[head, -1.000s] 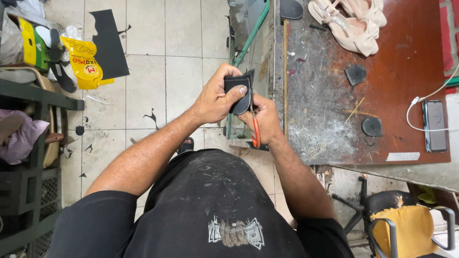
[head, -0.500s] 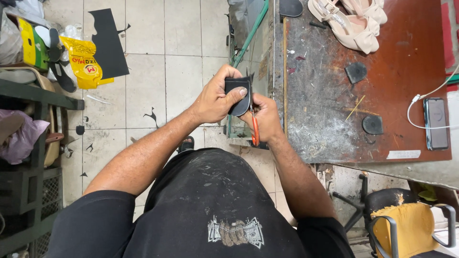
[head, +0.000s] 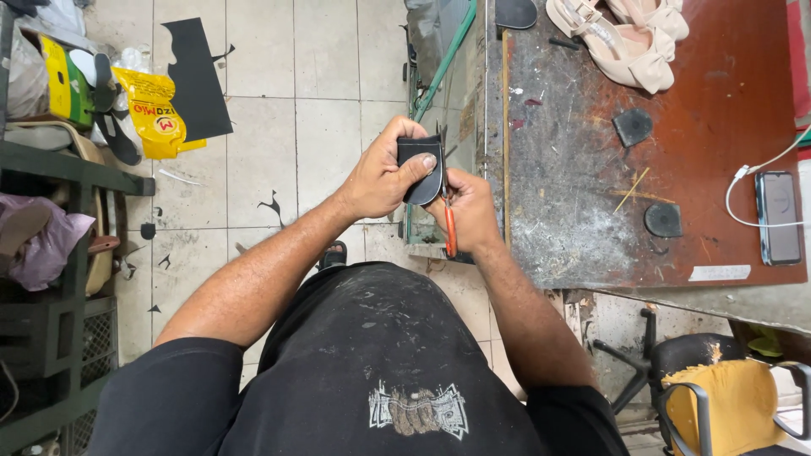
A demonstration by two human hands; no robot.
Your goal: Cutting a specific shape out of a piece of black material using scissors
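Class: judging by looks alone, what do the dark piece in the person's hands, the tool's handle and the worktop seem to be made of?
Dark piece: probably rubber or leather sheet, matte black, thin and slightly curved in the left hand.
Tool handle in the right hand: likely plastic coating, smooth orange.
Worktop: apparently wood, reddish brown, worn grey and scratched.

2 hands [head: 384, 177], 2 beige sandals [head: 621, 38], 2 loose heel pieces [head: 632, 127]

Sandals [head: 621, 38] on workbench [head: 591, 245] (far end), phone [head: 778, 217] right

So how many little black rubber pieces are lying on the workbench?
2 in clear view: one black heel piece near the beige sandals, another lower down beside the phone. Others may be hidden.
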